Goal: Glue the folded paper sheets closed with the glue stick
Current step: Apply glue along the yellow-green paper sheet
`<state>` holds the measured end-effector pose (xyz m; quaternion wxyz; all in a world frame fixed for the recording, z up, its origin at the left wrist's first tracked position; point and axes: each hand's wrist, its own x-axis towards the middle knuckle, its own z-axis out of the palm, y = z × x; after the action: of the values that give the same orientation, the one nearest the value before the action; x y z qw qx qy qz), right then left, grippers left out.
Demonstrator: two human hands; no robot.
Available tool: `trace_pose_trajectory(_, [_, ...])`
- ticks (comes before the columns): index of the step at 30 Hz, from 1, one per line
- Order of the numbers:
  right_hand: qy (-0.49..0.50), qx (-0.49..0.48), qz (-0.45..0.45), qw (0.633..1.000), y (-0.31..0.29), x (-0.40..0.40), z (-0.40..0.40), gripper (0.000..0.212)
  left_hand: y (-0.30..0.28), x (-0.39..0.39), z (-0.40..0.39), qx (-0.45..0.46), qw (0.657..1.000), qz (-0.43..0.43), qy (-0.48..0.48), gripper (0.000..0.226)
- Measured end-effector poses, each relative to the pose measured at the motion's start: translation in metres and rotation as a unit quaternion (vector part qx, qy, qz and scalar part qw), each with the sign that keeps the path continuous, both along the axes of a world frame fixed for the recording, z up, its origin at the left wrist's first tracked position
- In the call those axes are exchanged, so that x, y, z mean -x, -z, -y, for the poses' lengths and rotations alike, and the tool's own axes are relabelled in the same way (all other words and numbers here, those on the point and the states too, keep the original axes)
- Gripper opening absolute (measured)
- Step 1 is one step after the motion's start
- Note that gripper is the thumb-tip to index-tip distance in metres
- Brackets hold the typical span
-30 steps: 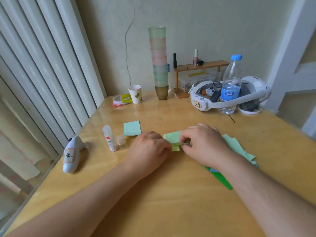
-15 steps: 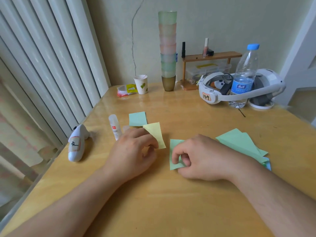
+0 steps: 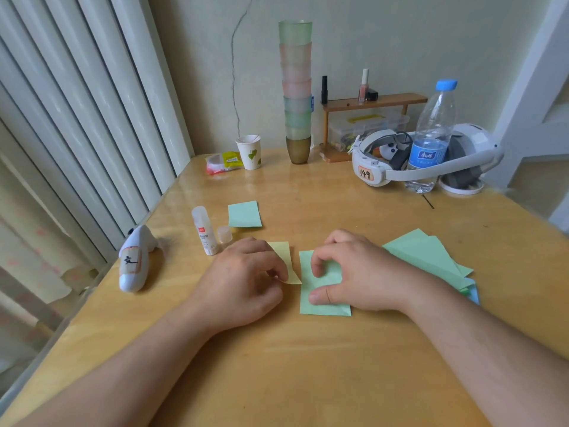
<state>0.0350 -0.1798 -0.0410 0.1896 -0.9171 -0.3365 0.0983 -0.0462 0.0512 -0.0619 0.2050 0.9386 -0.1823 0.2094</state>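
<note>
A folded green paper (image 3: 320, 300) lies on the wooden table (image 3: 308, 380) under my right hand (image 3: 354, 272), whose thumb and curled fingertips press on it. My left hand (image 3: 243, 278) pinches the lower corner of a folded yellow paper (image 3: 284, 257) just left of it. The white glue stick (image 3: 204, 231) stands upright and uncapped to the left, with its clear cap (image 3: 224, 234) beside it. Another folded green paper (image 3: 244, 214) lies behind them. A pile of green sheets (image 3: 428, 257) sits to the right of my right hand.
A white handheld device (image 3: 135, 258) lies near the left table edge. At the back stand a paper cup (image 3: 250, 151), a tall stack of cups (image 3: 296, 87), a small wooden shelf (image 3: 369, 101), a headset (image 3: 431, 155) and a water bottle (image 3: 431, 140).
The yellow paper and the green paper were parted. My left hand drew the yellow paper aside to the left, and my right hand now presses the green paper flat on the table.
</note>
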Motion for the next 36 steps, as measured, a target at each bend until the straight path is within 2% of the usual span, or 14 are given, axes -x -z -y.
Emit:
trace_pose_trajectory(4, [0.054,-0.078,0.006,0.995,-0.002,-0.001,-0.002,0.016,0.002,-0.001,-0.003,-0.002,1.0,0.002,0.014,0.014])
trace_pose_trajectory(9, [0.136,-0.1,0.043,0.985,-0.011,-0.021,0.021,0.016,0.001,0.0,-0.002,0.062,0.994,-0.033,0.083,0.017])
trace_pose_trajectory(15, [0.164,-0.115,0.039,0.979,0.0,-0.033,0.024,0.013,0.001,0.009,0.002,0.104,0.976,-0.124,0.149,0.015])
trace_pose_trajectory(17, [0.168,-0.117,0.044,0.978,0.002,-0.037,0.023,0.013,0.001,0.011,0.005,0.098,0.97,-0.153,0.159,0.026])
trace_pose_trajectory(19, [0.163,-0.108,0.053,0.979,0.004,-0.039,0.023,0.014,-0.003,0.013,0.004,0.15,0.963,-0.165,0.155,0.044])
trace_pose_trajectory(21, [0.16,-0.11,0.074,0.978,0.005,-0.041,0.023,0.014,-0.009,0.013,-0.004,0.236,0.959,-0.094,0.126,0.049])
trace_pose_trajectory(24, [0.169,-0.155,0.12,0.966,0.002,-0.038,0.02,0.01,-0.02,0.009,-0.027,0.339,0.938,0.062,-0.024,0.01])
trace_pose_trajectory(27, [0.156,-0.207,0.153,0.954,0.0,-0.03,0.011,0.009,-0.026,0.005,-0.045,0.403,0.885,0.124,-0.199,0.042])
trace_pose_trajectory(30, [0.118,-0.244,0.154,0.95,0.004,-0.018,-0.002,0.011,-0.024,-0.001,-0.049,0.465,0.839,0.029,-0.282,0.07])
trace_pose_trajectory(32, [0.096,-0.248,0.146,0.953,0.008,-0.012,-0.011,0.012,-0.018,-0.005,-0.05,0.523,0.799,-0.07,-0.288,0.081])
trace_pose_trajectory(33, [0.089,-0.245,0.141,0.955,0.009,-0.01,-0.013,0.012,-0.013,-0.008,-0.053,0.533,0.79,-0.098,-0.285,0.084])
trace_pose_trajectory(36, [0.086,-0.232,0.131,0.96,0.01,-0.007,-0.016,0.012,-0.004,-0.015,-0.061,0.487,0.816,-0.115,-0.29,0.084])
